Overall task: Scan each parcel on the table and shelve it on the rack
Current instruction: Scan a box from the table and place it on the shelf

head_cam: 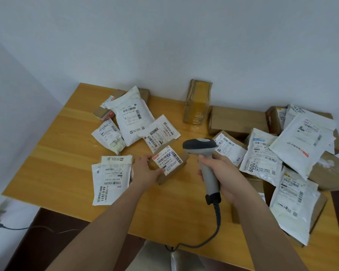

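Small cardboard parcel (169,163) mid-table (67,153), label up; I read "642 L/14-00-015". White mailer (111,179) to its left reads "44-6-2611", another behind "71-6-8611". My left hand (145,170) grips the parcel's near-left edge, fingers curled over it. Right hand (220,173) wrapped round the grey scanner (205,155) handle, head just right of the label

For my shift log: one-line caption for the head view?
Right hand aims barcode scanner at small labelled box steadied by left hand on wooden table.
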Demonstrator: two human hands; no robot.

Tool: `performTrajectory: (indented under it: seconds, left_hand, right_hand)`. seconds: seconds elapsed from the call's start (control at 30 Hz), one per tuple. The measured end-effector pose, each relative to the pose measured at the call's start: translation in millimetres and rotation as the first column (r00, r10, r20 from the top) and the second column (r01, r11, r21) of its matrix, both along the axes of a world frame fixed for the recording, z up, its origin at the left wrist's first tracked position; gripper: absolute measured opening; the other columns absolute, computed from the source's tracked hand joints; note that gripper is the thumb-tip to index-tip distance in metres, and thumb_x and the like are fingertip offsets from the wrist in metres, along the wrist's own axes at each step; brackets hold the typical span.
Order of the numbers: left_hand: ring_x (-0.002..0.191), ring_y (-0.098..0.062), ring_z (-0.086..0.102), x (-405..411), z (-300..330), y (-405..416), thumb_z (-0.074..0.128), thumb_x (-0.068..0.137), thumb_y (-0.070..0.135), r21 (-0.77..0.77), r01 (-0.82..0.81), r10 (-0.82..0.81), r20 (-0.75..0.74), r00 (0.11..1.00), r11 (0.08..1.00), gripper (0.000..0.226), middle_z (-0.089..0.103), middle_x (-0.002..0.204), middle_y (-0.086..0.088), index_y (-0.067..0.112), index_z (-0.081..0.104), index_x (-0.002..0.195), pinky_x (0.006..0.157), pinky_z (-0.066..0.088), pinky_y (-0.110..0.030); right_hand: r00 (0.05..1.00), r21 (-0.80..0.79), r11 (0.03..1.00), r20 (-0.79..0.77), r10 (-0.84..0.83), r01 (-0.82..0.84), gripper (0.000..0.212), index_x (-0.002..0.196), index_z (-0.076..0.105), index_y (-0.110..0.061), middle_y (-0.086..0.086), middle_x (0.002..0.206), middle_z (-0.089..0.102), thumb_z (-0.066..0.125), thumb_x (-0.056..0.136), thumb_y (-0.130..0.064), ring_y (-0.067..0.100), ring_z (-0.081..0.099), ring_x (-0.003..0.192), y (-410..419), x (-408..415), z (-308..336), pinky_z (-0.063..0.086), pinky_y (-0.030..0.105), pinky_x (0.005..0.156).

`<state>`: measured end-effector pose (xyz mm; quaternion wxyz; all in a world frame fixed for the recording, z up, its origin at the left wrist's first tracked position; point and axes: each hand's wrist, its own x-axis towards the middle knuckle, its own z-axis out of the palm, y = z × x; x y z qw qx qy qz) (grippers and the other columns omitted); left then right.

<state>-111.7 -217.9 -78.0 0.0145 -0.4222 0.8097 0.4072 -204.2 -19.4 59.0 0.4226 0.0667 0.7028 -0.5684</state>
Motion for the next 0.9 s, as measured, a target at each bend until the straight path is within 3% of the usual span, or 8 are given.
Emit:
performTrajectory:
  seconds: [0.17,0.3,0.43,0.57,0.67,0.8,0.9]
  left_hand:
    - [0.093,-0.017,0.055,-3.1,-0.4,5.7,0.081,0.077,0.035,0.087,-0.088,0.091,-0.036,0.995,0.992,0.057,0.054,0.110,-0.003,0.013,0.055,0.123,0.085,0.052,-0.039]
    - [0.098,-0.024,0.060,-6.8,1.9,7.3,0.068,0.088,0.040,0.171,-0.160,0.161,0.009,0.987,0.972,0.049,0.058,0.110,-0.003,0.019,0.051,0.129,0.082,0.056,-0.046]
    - [0.089,-0.021,0.064,-12.5,6.8,7.4,0.064,0.094,0.027,0.541,-0.331,0.357,0.061,0.932,0.773,0.047,0.060,0.105,0.004,0.024,0.045,0.136,0.072,0.061,-0.049]
    - [0.075,-0.013,0.061,-17.9,3.0,3.8,0.066,0.092,0.019,0.495,-0.344,0.380,0.030,0.924,0.798,0.039,0.058,0.088,0.011,0.017,0.053,0.129,0.067,0.062,-0.045]
    - [0.079,-0.015,0.063,-22.2,4.6,2.9,0.067,0.092,0.016,0.512,-0.358,0.398,0.035,0.917,0.781,0.027,0.064,0.092,0.004,0.019,0.059,0.118,0.061,0.061,-0.038]
    - [0.090,-0.020,0.063,-28.1,12.0,-4.6,0.057,0.094,0.001,0.634,-0.364,0.395,0.099,0.913,0.683,0.032,0.066,0.098,-0.002,0.016,0.059,0.122,0.053,0.055,-0.031]
    - [0.100,-0.027,0.063,-28.8,13.1,-8.3,0.046,0.094,-0.010,0.681,-0.364,0.394,0.119,0.911,0.635,0.037,0.066,0.107,-0.009,0.013,0.059,0.119,0.065,0.056,-0.037]
  right_hand:
    - [1.000,0.005,1.000,-0.010,0.018,-0.018,0.018,0.110,0.065,-0.020,0.005,0.102,0.068,0.066,0.094,-0.029,0.018,0.068,0.086,-0.4,-0.9,4.2,0.055,0.040,0.086]
    - [0.996,0.048,0.995,-0.031,0.085,-0.083,0.019,0.110,0.065,-0.021,0.006,0.104,0.070,0.067,0.093,-0.030,0.019,0.069,0.090,-1.0,-2.2,7.0,0.056,0.042,0.087]
    - [0.990,0.078,0.989,-0.041,0.133,-0.129,0.016,0.106,0.067,-0.021,0.008,0.102,0.071,0.066,0.093,-0.030,0.022,0.069,0.090,-6.3,-3.9,9.5,0.055,0.045,0.090]
    - [0.974,0.106,0.975,-0.100,0.204,-0.193,0.014,0.100,0.070,-0.022,0.004,0.094,0.072,0.069,0.091,-0.032,0.020,0.071,0.088,-11.0,-6.7,14.2,0.058,0.040,0.084]
    - [0.949,0.134,0.962,-0.183,0.258,-0.236,0.013,0.095,0.073,-0.025,-0.001,0.085,0.074,0.073,0.088,-0.036,0.017,0.074,0.083,-14.1,-9.4,21.6,0.060,0.035,0.078]
    - [0.904,0.191,0.935,-0.258,0.341,-0.298,0.015,0.090,0.073,-0.024,0.004,0.081,0.074,0.070,0.089,-0.038,0.021,0.073,0.083,-20.9,-13.4,34.7,0.057,0.037,0.080]
    - [0.888,0.213,0.918,-0.256,0.382,-0.333,0.014,0.092,0.072,-0.024,-0.002,0.080,0.072,0.068,0.091,-0.038,0.010,0.072,0.074,-23.5,-16.3,45.6,0.057,0.027,0.072]
